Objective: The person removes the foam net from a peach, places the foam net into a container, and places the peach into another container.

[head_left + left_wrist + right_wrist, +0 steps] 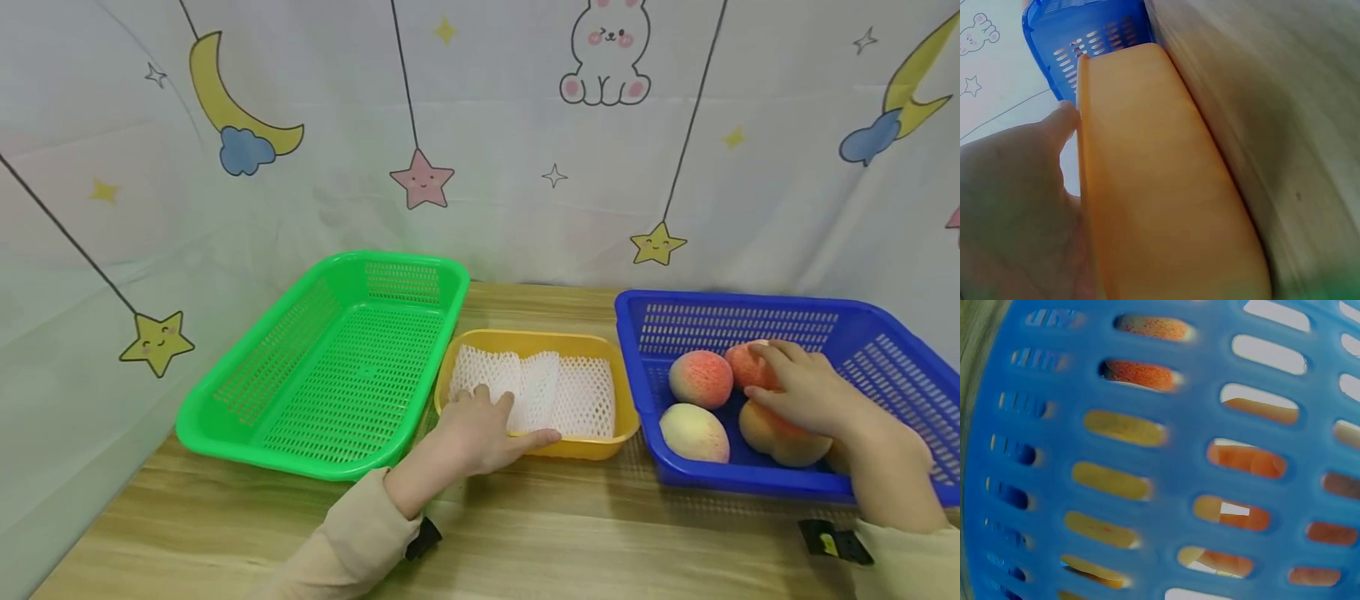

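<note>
In the head view my left hand (476, 429) reaches over the near rim of a yellow basket (581, 450), fingers spread at the white foam nets (540, 392), thumb along the rim. In the left wrist view that thumb lies at the edge of the basket's smooth outer wall (1147, 156). Over on the right, my right hand (810, 387) is inside a blue basket (675, 475), with thumb and fingers about a reddish peach (742, 364). Several more peaches sit around it, among them a pale one (695, 433). In the right wrist view the basket wall (1179, 419) mostly hides this hand.
A green basket (337, 383) with slotted sides stands to the left, touching or close to the yellow one. All three baskets rest on a wood-grain table (525, 533). Behind them hangs a white curtain (510, 242) printed with stars and moons.
</note>
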Demonstrator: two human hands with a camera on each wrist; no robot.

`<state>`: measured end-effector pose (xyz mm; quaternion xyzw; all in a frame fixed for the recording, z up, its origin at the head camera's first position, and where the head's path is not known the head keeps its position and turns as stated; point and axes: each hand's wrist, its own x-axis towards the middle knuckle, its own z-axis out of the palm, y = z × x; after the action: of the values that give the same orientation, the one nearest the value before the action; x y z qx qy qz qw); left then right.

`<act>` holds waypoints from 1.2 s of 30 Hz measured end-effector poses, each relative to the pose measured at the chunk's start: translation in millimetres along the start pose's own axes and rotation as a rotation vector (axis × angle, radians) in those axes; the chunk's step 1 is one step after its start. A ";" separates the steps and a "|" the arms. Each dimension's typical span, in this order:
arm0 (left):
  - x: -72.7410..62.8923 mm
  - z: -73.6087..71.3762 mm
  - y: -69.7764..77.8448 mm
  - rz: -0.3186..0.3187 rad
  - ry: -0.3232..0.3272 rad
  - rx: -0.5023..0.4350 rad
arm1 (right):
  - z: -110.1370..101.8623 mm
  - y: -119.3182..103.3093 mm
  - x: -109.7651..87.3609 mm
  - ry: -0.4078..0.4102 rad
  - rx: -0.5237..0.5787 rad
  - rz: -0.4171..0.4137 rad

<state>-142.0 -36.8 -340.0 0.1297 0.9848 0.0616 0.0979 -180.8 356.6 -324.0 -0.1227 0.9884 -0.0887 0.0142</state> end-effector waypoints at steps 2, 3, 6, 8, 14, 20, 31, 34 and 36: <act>0.4 1.9 -0.2 0.003 0.015 0.014 | 0.2 -1.0 0.2 -0.005 0.001 0.009; 0.5 2.7 -0.2 0.006 0.021 0.019 | 0.2 -1.4 0.5 -0.005 0.001 0.009; 0.2 3.6 0.2 0.016 0.030 0.033 | -0.4 -2.8 0.8 -0.010 0.003 0.012; 0.5 3.3 0.2 0.015 0.026 0.033 | -1.1 -3.5 0.7 -0.011 0.001 0.015; 0.4 -2.3 0.8 -0.023 0.003 -0.025 | -5.1 -4.4 -1.0 -0.014 -0.011 0.028; -4.4 -9.2 2.3 -0.022 0.042 -0.031 | -6.9 -3.5 -1.9 -0.003 -0.032 0.032; -13.5 -20.2 2.6 -0.020 0.131 -0.020 | -13.6 -10.4 -6.2 0.020 -0.043 0.033; -13.9 -22.5 2.3 -0.020 0.147 -0.040 | -15.2 -15.9 -7.7 0.014 -0.056 0.040; -13.8 -23.6 2.0 -0.019 0.152 -0.053 | -16.1 -20.7 -8.3 0.018 -0.066 0.037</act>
<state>-133.3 -40.8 -314.3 0.1126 0.9886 0.0963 0.0269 -168.5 341.7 -304.4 -0.1042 0.9929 -0.0570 0.0027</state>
